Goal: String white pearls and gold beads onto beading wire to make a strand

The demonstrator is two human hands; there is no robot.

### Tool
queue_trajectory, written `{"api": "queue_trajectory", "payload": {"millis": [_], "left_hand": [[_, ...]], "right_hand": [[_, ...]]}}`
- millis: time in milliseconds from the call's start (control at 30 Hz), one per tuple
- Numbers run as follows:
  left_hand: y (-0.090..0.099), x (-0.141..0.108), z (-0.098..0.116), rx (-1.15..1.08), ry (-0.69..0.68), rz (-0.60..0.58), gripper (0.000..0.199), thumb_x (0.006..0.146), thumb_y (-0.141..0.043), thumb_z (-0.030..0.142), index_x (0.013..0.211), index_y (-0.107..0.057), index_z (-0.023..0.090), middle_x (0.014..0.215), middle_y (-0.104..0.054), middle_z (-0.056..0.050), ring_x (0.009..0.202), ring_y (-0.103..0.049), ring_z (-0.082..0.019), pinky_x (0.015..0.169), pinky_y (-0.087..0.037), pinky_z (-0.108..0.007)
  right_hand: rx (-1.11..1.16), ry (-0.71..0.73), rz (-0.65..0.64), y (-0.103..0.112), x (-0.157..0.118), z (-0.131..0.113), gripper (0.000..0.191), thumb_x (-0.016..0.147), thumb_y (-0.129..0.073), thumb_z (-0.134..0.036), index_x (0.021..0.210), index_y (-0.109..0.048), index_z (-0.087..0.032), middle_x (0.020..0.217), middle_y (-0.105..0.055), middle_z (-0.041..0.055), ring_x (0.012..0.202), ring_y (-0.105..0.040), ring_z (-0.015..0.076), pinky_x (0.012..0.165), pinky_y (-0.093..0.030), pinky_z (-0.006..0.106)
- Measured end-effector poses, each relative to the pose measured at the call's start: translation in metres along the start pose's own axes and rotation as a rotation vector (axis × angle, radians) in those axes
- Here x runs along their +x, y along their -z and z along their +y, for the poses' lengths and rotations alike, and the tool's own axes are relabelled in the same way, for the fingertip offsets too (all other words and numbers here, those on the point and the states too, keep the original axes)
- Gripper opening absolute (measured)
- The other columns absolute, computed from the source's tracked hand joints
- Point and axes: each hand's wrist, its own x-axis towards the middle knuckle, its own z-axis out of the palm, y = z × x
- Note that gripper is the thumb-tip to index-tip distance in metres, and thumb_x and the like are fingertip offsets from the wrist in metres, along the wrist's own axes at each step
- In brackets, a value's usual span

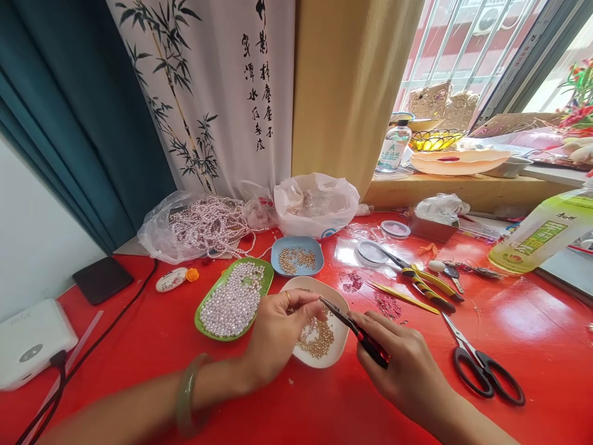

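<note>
My right hand point(393, 355) is closed round the black and red handles of a pair of pliers point(345, 318). The jaws of the pliers reach up to the fingertips of my left hand point(282, 327). Thumb and forefinger of that hand are pinched together; what lies between them is too small to make out. Both hands are above a white dish point(343, 346) with small gold beads point(317, 340) in it. Left of it stands a green dish point(200, 330) full of pearly white beads point(231, 303). Behind is a blue dish point(277, 266) with more gold beads point(296, 261).
Scissors point(482, 371), yellow tweezers point(405, 296) and yellow-black pliers point(419, 278) lie to the right. A green-labelled bottle point(540, 238) stands beyond them. Bead strings point(208, 222) and a plastic bag point(315, 204) are at the back. A phone point(102, 278) and cable are at left.
</note>
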Motion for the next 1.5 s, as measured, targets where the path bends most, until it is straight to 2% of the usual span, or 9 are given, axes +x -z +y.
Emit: {"api": "queue_trajectory", "payload": {"millis": [167, 300, 533, 767, 1033, 1500], "left_hand": [[-0.001, 0.001, 0.000, -0.113, 0.050, -0.039, 0.019, 0.069, -0.061, 0.030, 0.077, -0.068, 0.015, 0.066, -0.066, -0.003, 0.041, -0.040, -0.004, 0.040, -0.037, -0.015], [-0.001, 0.004, 0.001, -0.163, 0.051, -0.010, 0.020, 0.063, -0.066, 0.030, 0.076, -0.070, 0.014, 0.063, -0.064, -0.003, 0.041, -0.041, -0.004, 0.039, -0.039, -0.017], [0.001, 0.007, 0.001, -0.103, -0.010, 0.013, 0.017, 0.063, -0.066, 0.027, 0.075, -0.071, 0.016, 0.063, -0.065, -0.002, 0.041, -0.043, -0.006, 0.041, -0.041, -0.018], [0.003, 0.008, -0.003, -0.032, -0.102, -0.002, 0.016, 0.068, -0.063, 0.027, 0.078, -0.071, 0.018, 0.063, -0.065, -0.001, 0.044, -0.045, -0.007, 0.042, -0.041, -0.017], [0.004, 0.009, -0.001, -0.032, -0.096, 0.006, 0.014, 0.068, -0.062, 0.027, 0.075, -0.070, 0.017, 0.062, -0.066, -0.001, 0.042, -0.044, -0.006, 0.040, -0.041, -0.016], [0.004, 0.010, -0.005, -0.011, -0.103, -0.015, 0.013, 0.068, -0.063, 0.026, 0.076, -0.070, 0.017, 0.069, -0.069, -0.002, 0.047, -0.053, -0.007, 0.042, -0.043, -0.015]], "right_hand": [[0.022, -0.018, -0.012, 0.002, 0.002, 0.000, 0.028, 0.075, -0.039, -0.013, 0.095, -0.058, -0.013, 0.066, -0.059, 0.0061, 0.048, -0.052, 0.0133, 0.044, -0.041, 0.023], [0.105, -0.025, -0.020, 0.004, 0.004, 0.000, 0.029, 0.074, -0.039, -0.010, 0.096, -0.057, -0.015, 0.061, -0.055, 0.0026, 0.046, -0.048, 0.0110, 0.042, -0.039, 0.021], [0.146, -0.032, -0.061, 0.004, 0.002, 0.002, 0.031, 0.074, -0.041, -0.010, 0.099, -0.056, -0.015, 0.068, -0.056, 0.0040, 0.052, -0.051, 0.0119, 0.048, -0.041, 0.022], [0.097, -0.024, -0.060, 0.002, 0.001, 0.008, 0.032, 0.075, -0.041, -0.010, 0.103, -0.054, -0.015, 0.074, -0.058, 0.0058, 0.057, -0.054, 0.0128, 0.052, -0.044, 0.024], [-0.096, 0.048, 0.011, 0.006, 0.002, 0.010, 0.031, 0.073, -0.043, -0.012, 0.101, -0.057, -0.014, 0.079, -0.061, 0.0086, 0.064, -0.059, 0.0168, 0.053, -0.045, 0.025], [-0.042, 0.053, 0.033, 0.003, 0.001, 0.011, 0.030, 0.074, -0.043, -0.011, 0.099, -0.058, -0.013, 0.070, -0.058, 0.0049, 0.051, -0.051, 0.0113, 0.045, -0.041, 0.021]]}}
